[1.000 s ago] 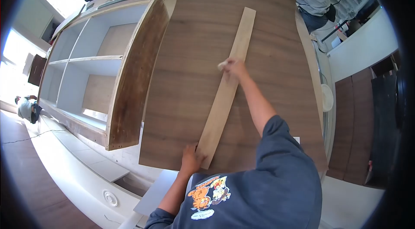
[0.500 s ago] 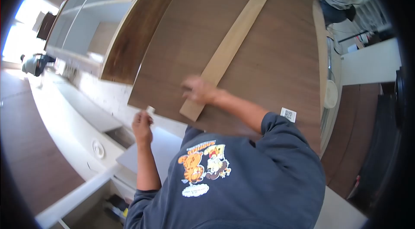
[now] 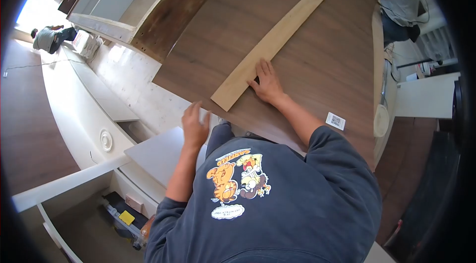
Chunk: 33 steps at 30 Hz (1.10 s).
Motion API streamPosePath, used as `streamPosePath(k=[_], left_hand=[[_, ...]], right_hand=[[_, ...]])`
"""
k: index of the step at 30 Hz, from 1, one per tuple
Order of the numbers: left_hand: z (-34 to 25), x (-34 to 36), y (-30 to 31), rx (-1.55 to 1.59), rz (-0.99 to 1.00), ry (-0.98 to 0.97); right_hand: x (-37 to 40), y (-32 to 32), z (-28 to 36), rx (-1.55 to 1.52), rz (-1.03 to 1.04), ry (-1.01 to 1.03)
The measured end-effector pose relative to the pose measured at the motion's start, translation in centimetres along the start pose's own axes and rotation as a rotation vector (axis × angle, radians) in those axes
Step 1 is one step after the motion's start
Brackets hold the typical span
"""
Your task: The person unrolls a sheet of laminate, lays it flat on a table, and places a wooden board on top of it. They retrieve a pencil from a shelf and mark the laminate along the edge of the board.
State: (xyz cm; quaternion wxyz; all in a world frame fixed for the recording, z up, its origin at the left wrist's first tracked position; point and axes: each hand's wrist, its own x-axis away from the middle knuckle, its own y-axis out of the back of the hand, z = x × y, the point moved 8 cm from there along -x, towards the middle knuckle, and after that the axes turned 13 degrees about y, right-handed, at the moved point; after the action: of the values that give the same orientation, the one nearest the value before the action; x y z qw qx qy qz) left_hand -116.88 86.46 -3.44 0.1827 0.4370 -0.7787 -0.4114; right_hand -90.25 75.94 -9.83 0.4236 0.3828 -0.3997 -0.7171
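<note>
My right hand (image 3: 268, 83) lies flat with its fingers stretched out, the fingertips on the edge of a light wooden strip (image 3: 271, 44) and the palm on the brown panel. The long strip rests diagonally across the large brown wood-grain panel (image 3: 317, 79). My left hand (image 3: 195, 125) is raised beside the panel's near left edge, thumb and fingers curled toward each other. A small pale patch shows between them, mostly hidden, apparently a small white piece. A white label with a printed square code (image 3: 335, 121) sits on the panel near my right sleeve.
An open cabinet frame (image 3: 134, 2) stands at the upper left. Below left, an open white compartment (image 3: 64, 183) holds tools, one with a yellow part (image 3: 126, 218). One person (image 3: 396, 0) stands at upper right; another (image 3: 49, 38) bends over far left.
My right hand has gone from blurred motion over the strip's lower end to resting on its right edge farther up. My left hand has moved right and slightly up, close to the panel edge.
</note>
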Motion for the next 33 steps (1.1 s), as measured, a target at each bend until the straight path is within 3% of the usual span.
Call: streamPosePath(k=[4, 11, 13, 15, 20, 23, 28, 33], left_hand=[[-3.3, -1.3, -4.9, -0.232, 0.22, -0.05], [-1.8, -4.3, -8.0, -0.293, 0.45, 0.025], [-2.0, -4.3, -7.5, -0.132, 0.423, -0.004], [-2.3, -3.9, -7.3, 0.06, 0.475, 0.031], [-4.3, -3.1, -5.9, 0.15, 0.446, -0.105], [-5.1, -2.6, -6.0, 0.155, 0.493, -0.189], [-5.8, -1.5, -6.5, 0.211, 0.513, -0.439], [-6.1, -1.3, -6.5, 0.25, 0.546, -0.477]], right_hand=[[1.9, 1.1, 0.1, -0.088, -0.041, -0.043], [4.7, 0.4, -0.1, -0.424, 0.007, -0.43], [4.9, 0.3, 1.3, -0.627, -0.034, -0.594], [4.2, 0.2, 1.9, -0.732, -0.097, -0.634], [4.2, -2.9, 0.7, -1.074, -0.25, -0.71], [5.1, -3.1, 0.5, -1.256, -0.224, -0.821], [5.9, -3.7, 0.3, -1.31, -0.275, -0.846], [6.3, -3.7, 0.2, -1.428, -0.261, -0.84]])
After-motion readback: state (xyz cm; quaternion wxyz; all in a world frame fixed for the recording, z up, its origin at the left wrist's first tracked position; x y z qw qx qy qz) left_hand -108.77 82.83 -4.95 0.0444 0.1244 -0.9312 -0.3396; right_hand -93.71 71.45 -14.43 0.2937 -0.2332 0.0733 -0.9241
